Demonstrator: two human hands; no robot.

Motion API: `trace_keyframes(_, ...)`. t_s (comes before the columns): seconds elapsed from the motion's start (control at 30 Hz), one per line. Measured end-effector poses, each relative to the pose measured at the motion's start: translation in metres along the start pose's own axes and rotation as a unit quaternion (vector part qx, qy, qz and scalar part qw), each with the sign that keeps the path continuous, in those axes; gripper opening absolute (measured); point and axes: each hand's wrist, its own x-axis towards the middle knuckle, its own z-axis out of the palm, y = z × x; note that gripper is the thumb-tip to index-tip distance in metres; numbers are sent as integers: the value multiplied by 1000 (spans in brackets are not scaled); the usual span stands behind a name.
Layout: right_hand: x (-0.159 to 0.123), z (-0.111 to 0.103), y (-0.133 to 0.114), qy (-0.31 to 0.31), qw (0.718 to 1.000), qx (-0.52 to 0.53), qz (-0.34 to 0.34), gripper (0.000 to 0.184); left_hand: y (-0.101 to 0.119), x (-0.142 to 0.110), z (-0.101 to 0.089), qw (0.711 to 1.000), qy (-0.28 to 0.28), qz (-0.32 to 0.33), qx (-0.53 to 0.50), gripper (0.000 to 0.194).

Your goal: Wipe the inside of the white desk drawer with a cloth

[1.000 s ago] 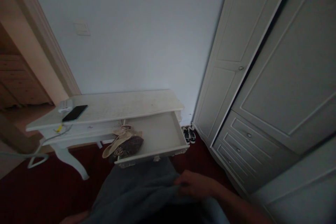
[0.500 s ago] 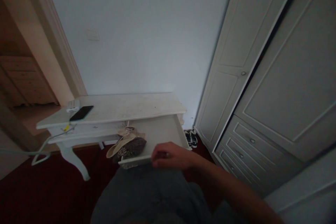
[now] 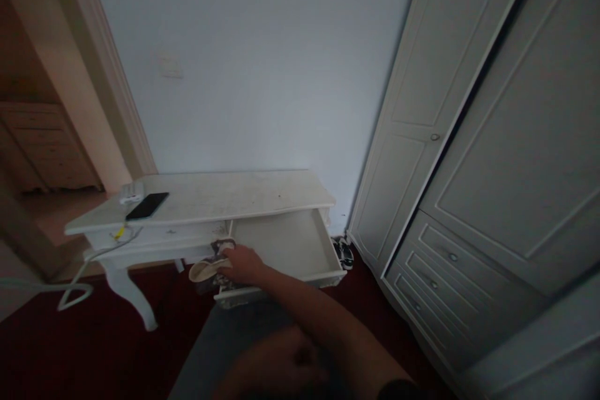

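Note:
My right hand [image 3: 242, 264] reaches into the left end of the open white drawer [image 3: 300, 244]. Its fingers are closed on a beige and dark patterned fabric item [image 3: 201, 271] that hangs over the drawer's left corner. My left hand [image 3: 276, 365] is low in the view, blurred, over grey cloth [image 3: 220, 350] on my lap. Its fingers are too smeared to read. The rest of the drawer looks bare inside.
The drawer belongs to a white console table [image 3: 244, 190] against the wall. On its left end lie a black phone [image 3: 147, 205] and a small white box [image 3: 130, 192], with a white cable [image 3: 75, 287] trailing to the red carpet. Small shoes [image 3: 345, 252] sit beside a white wardrobe [image 3: 469, 156].
My right hand moved from the grey cloth up to the drawer's front edge, then left onto the fabric item. My left hand has come into view at the bottom.

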Motion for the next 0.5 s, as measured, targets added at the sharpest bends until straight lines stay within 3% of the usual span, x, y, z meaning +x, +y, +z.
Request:
trace_keyframes(0.07, -12, -17, 11, -26, 998, -35, -43, 43, 7, 3, -24, 990, 125, -33, 51, 33)
trace_keyframes(0.1, -21, -30, 19, -47, 996, -45, -62, 39, 10, 2, -38, 970, 220, -54, 90, 35)
trace_keyframes(0.17, -46, -59, 43, -91, 990, -47, -92, 32, 11, -3, -67, 902, 392, -75, 167, 36)
trace_keyframes(0.23, -79, -90, 75, -98, 990, -24, -103, 32, 5, -9, -93, 826, 509, -97, 222, 35)
trace_keyframes(0.27, -98, -104, 91, -94, 992, -12, -88, 35, -2, -10, -103, 797, 540, -112, 247, 34)
trace_keyframes(0.33, -134, -123, 119, -91, 994, 25, -48, 42, -20, -8, -118, 769, 554, -134, 289, 37)
trace_keyframes(0.4, -161, -127, 134, -75, 995, 60, -4, 43, -40, 1, -125, 766, 540, -155, 312, 48)
trace_keyframes(0.5, -170, -106, 123, -17, 999, 24, 44, 53, -68, 18, -127, 782, 504, -181, 318, 60)
